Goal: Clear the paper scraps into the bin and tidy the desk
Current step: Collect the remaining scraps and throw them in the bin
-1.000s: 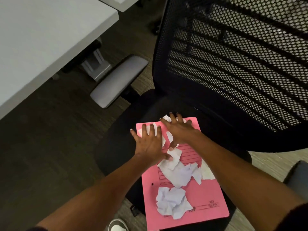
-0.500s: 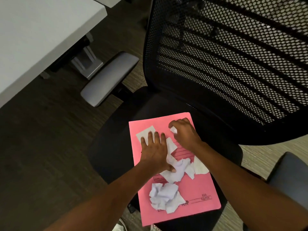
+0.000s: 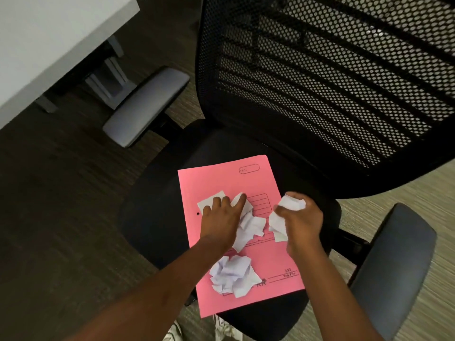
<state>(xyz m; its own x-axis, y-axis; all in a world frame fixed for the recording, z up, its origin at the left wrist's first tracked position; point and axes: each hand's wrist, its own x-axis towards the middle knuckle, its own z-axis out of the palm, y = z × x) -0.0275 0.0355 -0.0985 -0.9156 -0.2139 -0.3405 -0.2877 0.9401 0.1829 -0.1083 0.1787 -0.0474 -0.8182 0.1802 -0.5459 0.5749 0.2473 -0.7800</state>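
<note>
A pink file folder [image 3: 221,178] lies flat on the black chair seat [image 3: 157,203]. White paper scraps [image 3: 251,226] are spread over its middle, and a crumpled white wad [image 3: 232,274] sits nearer me. My left hand [image 3: 221,221] presses flat on the scraps at the folder's left side, fingers spread. My right hand [image 3: 301,221] is lifted at the folder's right edge, closed around a bunch of white scraps [image 3: 290,204] that stick out above and below the fist. No bin is in view.
The chair's black mesh backrest [image 3: 320,77] rises behind the folder. Grey armrests stand at upper left [image 3: 145,107] and lower right [image 3: 391,267]. A white desk [image 3: 49,35] fills the top left corner. Dark floor lies to the left.
Both hands have drawn back toward me across the folder, baring its top part. My right hand has gathered scraps into its fist and lifted to the right edge.
</note>
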